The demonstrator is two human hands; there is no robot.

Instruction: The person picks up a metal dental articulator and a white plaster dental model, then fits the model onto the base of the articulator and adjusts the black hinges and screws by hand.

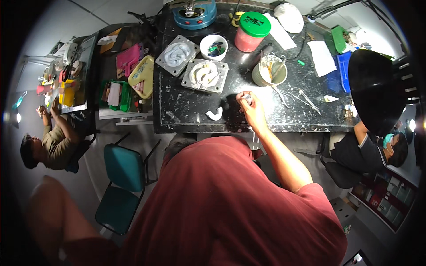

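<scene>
Over the front part of the black table (186, 119), my right hand (253, 111) is closed, its fingertips pinching a small grey round piece (248, 99) whose kind I cannot make out. A white horseshoe-shaped dental piece (214, 114) lies on the table to its left. Behind that piece sit two square metal dental flask halves, one with a white plaster arch (206, 74), the other with a grey-white mould (177, 54). My bare left arm (57, 208) shows bent at the lower left; its hand is out of sight.
A cup of tools (270, 71), a red jar with a green lid (252, 24), a white bowl (214, 47) and a blue machine (194, 15) stand farther back. Thin metal tools (309, 102) lie at right. A black lamp shade (375, 88) overhangs there. Two people sit at either side.
</scene>
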